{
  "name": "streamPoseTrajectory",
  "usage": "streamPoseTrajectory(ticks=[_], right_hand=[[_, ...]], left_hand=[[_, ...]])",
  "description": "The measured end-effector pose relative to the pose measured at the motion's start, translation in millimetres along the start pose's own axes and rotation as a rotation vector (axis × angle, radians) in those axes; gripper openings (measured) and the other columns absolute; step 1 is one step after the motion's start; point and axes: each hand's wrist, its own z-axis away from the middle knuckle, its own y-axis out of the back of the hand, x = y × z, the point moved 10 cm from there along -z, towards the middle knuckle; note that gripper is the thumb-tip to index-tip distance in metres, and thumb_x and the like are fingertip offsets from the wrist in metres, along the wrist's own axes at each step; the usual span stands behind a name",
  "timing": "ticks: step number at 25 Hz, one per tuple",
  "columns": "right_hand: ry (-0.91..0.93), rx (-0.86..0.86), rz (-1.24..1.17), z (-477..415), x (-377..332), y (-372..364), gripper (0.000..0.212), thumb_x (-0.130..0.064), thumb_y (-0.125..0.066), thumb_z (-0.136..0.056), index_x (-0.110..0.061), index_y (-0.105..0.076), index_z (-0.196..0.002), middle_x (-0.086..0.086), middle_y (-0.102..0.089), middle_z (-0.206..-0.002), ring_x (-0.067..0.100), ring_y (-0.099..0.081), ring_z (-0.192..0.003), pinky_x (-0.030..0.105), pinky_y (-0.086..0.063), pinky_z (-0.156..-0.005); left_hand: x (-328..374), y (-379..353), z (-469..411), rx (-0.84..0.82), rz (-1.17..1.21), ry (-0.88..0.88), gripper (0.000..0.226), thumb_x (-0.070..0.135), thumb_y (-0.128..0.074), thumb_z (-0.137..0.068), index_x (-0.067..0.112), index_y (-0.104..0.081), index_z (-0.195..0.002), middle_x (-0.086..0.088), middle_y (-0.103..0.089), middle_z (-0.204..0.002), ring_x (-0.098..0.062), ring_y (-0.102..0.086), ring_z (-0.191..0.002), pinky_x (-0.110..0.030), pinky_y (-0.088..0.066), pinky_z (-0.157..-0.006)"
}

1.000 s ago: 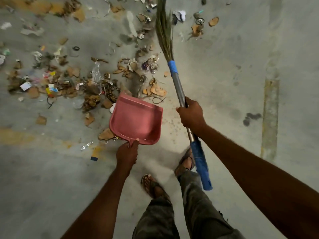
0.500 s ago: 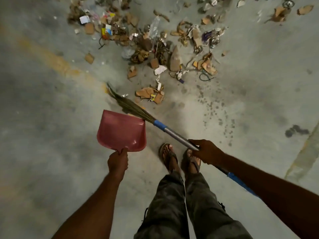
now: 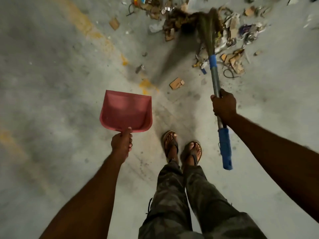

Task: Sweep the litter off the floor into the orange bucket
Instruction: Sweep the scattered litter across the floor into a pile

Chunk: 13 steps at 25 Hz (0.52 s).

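Observation:
My left hand (image 3: 121, 144) grips the handle of a red dustpan (image 3: 126, 111), which hangs level above the floor with nothing in it. A broom (image 3: 214, 78) with a metal shaft and blue sleeves is gripped at mid-shaft by my right hand (image 3: 223, 105). Its blurred bristles (image 3: 208, 30) reach into the litter pile (image 3: 227, 31) of cardboard scraps, paper and wire at the top right. A loose cardboard piece (image 3: 176, 83) lies between pan and pile. No orange bucket is in view.
My two sandalled feet (image 3: 181, 147) stand on the grey concrete between dustpan and broom. A faded yellow painted line (image 3: 96, 34) runs diagonally across the floor at upper left. More scraps (image 3: 114, 23) lie near that line.
The broom swung from lying across the dustpan on the left to pointing up into the litter on the right. The dustpan stayed in my left hand. The view turned, shifting the pile right.

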Motion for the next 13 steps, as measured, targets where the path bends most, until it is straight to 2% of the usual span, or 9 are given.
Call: streamPoseTrajectory(ticks=[3,6,8,11,13], right_hand=[[0.056,0.022,-0.067,15.9,-10.8,10.6,0.047,-0.041,-0.056,-0.086,-0.018,-0.061,-0.127,0.01,-0.066,-0.085,0.035,-0.067,-0.073,0.056,-0.061,-0.069],[0.118,-0.128,-0.018,64.8,-14.8,-9.7,0.051,-0.041,-0.057,-0.09,-0.022,-0.058,-0.137,0.008,-0.064,-0.087,0.028,-0.061,-0.069,0.055,-0.061,-0.069],[0.165,-0.271,0.075,104.5,-7.8,-38.8,0.051,-0.034,-0.061,-0.096,-0.02,-0.054,-0.144,0.007,-0.064,-0.093,0.025,-0.06,-0.075,0.049,-0.059,-0.072],[0.266,-0.51,0.252,164.7,6.8,-90.5,0.042,-0.024,-0.061,-0.101,-0.018,-0.056,-0.142,0.003,-0.064,-0.105,0.019,-0.057,-0.088,0.03,-0.045,-0.079],[0.29,-0.655,0.346,178.9,19.5,-120.2,0.037,-0.024,-0.062,-0.1,-0.018,-0.059,-0.136,0.006,-0.068,-0.111,0.021,-0.062,-0.093,0.03,-0.047,-0.08]], left_hand=[[-3.5,1.3,8.8,0.029,0.02,-0.007,0.036,0.035,-0.072,-0.096,0.006,-0.06,-0.078,-0.006,-0.05,-0.057,-0.009,-0.04,-0.034,-0.018,-0.032,-0.034],[-18.0,19.3,16.8,0.088,0.015,0.016,0.038,0.037,-0.072,-0.094,0.006,-0.062,-0.076,-0.006,-0.052,-0.055,-0.014,-0.043,-0.037,-0.022,-0.034,-0.038],[-31.0,37.7,23.3,0.132,0.015,0.02,0.039,0.038,-0.071,-0.094,0.005,-0.062,-0.074,-0.007,-0.053,-0.055,-0.017,-0.044,-0.039,-0.024,-0.035,-0.041],[-57.3,70.2,35.5,0.206,0.013,0.029,0.038,0.035,-0.07,-0.094,0.004,-0.062,-0.074,-0.006,-0.053,-0.055,-0.018,-0.045,-0.042,-0.025,-0.037,-0.044],[-75.6,88.1,41.6,0.256,0.006,0.048,0.038,0.035,-0.069,-0.095,0.003,-0.063,-0.075,-0.006,-0.053,-0.056,-0.019,-0.046,-0.043,-0.026,-0.037,-0.045]])
